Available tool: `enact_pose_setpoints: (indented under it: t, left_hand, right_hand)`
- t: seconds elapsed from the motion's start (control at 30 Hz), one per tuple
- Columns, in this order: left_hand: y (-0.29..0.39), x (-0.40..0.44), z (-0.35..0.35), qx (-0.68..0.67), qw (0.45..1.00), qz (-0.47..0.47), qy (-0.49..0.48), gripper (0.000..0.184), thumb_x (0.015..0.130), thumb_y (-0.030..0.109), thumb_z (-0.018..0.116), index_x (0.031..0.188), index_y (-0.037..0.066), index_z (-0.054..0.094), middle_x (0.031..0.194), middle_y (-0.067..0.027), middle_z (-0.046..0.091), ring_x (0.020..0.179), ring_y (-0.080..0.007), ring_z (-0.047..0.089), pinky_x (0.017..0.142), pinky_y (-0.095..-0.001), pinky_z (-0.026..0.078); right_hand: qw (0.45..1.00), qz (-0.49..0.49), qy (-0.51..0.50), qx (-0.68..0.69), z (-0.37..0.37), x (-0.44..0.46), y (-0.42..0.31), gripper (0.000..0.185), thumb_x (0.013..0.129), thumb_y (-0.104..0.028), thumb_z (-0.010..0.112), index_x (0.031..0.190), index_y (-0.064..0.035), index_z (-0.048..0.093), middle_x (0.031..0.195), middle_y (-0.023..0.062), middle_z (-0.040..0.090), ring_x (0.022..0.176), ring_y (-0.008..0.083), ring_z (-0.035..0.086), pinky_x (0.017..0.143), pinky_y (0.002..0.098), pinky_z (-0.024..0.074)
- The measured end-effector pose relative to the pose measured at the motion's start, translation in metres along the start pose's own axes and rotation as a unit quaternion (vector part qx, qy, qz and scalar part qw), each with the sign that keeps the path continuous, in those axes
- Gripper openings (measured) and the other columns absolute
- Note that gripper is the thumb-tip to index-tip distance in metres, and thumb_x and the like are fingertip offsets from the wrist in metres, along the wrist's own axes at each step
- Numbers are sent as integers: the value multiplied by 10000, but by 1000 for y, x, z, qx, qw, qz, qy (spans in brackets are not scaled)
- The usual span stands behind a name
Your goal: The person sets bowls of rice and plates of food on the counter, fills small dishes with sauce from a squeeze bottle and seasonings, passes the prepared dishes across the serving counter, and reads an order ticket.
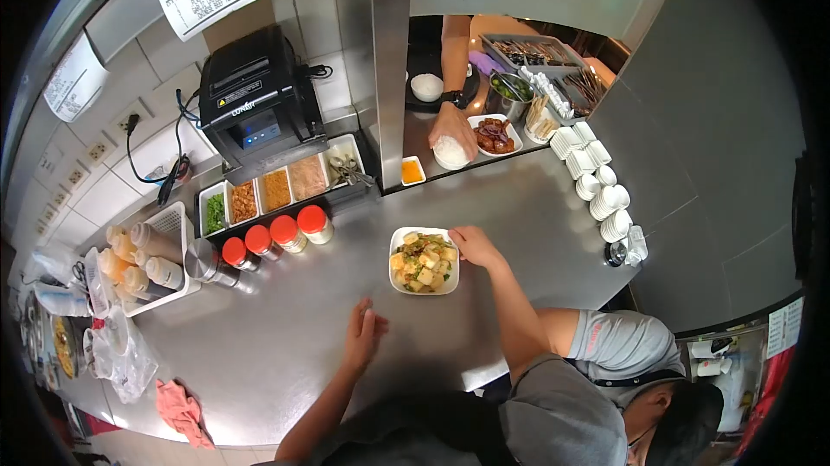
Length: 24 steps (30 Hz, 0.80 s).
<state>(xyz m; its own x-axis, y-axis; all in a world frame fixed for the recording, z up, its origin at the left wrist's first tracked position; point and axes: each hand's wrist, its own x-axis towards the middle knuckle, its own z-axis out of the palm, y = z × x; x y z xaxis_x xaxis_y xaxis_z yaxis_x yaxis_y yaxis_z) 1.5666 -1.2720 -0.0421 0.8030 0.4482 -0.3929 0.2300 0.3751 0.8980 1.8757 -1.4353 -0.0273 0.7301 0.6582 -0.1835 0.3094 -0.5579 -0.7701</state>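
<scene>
A white square dish (424,290) of yellow cubes and green pieces (424,263) rests on or just above the steel counter (285,319). The fingers of my right hand (475,247) grip its right rim. My left hand (365,334) is over the counter, below and left of the dish, touching nothing visible; its fingers are partly curled and blurred. Past the counter, in the pass-through window, another person's hand (453,133) is at a bowl of white rice (450,153), beside a dish of glazed brown meat (495,135).
Red-lidded jars (288,234), topping trays (277,190) and a black printer (259,103) stand at the back left. Squeeze bottles fill a white basket (179,295). A pink cloth (182,411) lies front left. Stacked white dishes (605,198) line the right; a person in grey (635,349) is near right.
</scene>
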Motion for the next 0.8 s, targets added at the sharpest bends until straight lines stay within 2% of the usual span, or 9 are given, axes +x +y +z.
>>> enact_pose_setpoints:
  t: [0.1, 0.2, 0.27, 0.33, 0.5, 0.6, 0.7, 0.8]
  left_hand:
    - [-3, -32, -18, -11, 1000, 8, 29, 419, 1047, 279, 466, 1392, 43, 428, 955, -84, 647, 841, -152, 631, 769, -305, 519]
    - [-3, -59, -40, 25, 998, 14, 65, 383, 1053, 282, 454, 1345, 37, 487, 933, -83, 667, 827, -150, 644, 764, -296, 516]
    - [0, -73, -51, 43, 995, -10, 93, 363, 1056, 277, 448, 1312, 30, 520, 916, -85, 677, 816, -149, 651, 759, -288, 514]
    - [9, -84, -54, 59, 993, 10, 105, 364, 1060, 282, 437, 1288, 17, 537, 903, -84, 677, 804, -146, 648, 740, -280, 509]
    - [12, -84, -65, 65, 991, 13, 116, 360, 1060, 287, 439, 1247, 9, 571, 877, -76, 674, 786, -137, 635, 733, -278, 502]
    - [15, -76, -62, 73, 990, 23, 115, 364, 1058, 291, 444, 1234, 7, 589, 866, -69, 668, 796, -133, 633, 741, -279, 501]
    - [26, -72, -54, 111, 987, 44, 110, 373, 1059, 292, 442, 1215, -6, 601, 875, -70, 666, 806, -137, 632, 747, -286, 503]
    - [30, -76, -54, 167, 978, 57, 111, 370, 1059, 284, 442, 1204, -13, 608, 887, -72, 666, 818, -139, 632, 765, -291, 508]
  right_hand:
    - [999, 3, 32, 10, 4, -4, 22, 361, 1004, -248, 491, 952, 66, 660, 679, 144, 641, 555, 190, 624, 556, 330, 525]
    - [988, 10, 152, -16, 3, -9, 38, 357, 1003, -230, 487, 938, 77, 657, 666, 138, 646, 564, 201, 649, 550, 354, 533]
    - [979, 41, 202, 1, -10, -9, 34, 358, 1002, -224, 485, 933, 81, 659, 664, 150, 651, 555, 208, 661, 538, 359, 537]
    - [967, 62, 247, 15, -25, -1, 36, 356, 1000, -217, 483, 929, 82, 663, 660, 159, 654, 543, 218, 670, 526, 361, 541]
    - [935, 122, 327, 65, -54, 54, 34, 382, 1001, -213, 477, 901, 102, 668, 663, 194, 669, 512, 251, 677, 544, 375, 553]
    - [921, 146, 361, 28, -56, 105, 37, 373, 995, -202, 484, 853, 85, 677, 657, 188, 674, 499, 263, 674, 566, 375, 569]
    - [900, 191, 376, 112, -49, 149, 39, 297, 964, -145, 527, 885, 103, 670, 697, 149, 681, 521, 225, 671, 507, 325, 564]
    - [898, 223, 380, 9, -35, 213, 93, 244, 937, -128, 578, 860, 80, 679, 744, 151, 691, 559, 218, 683, 500, 308, 567]
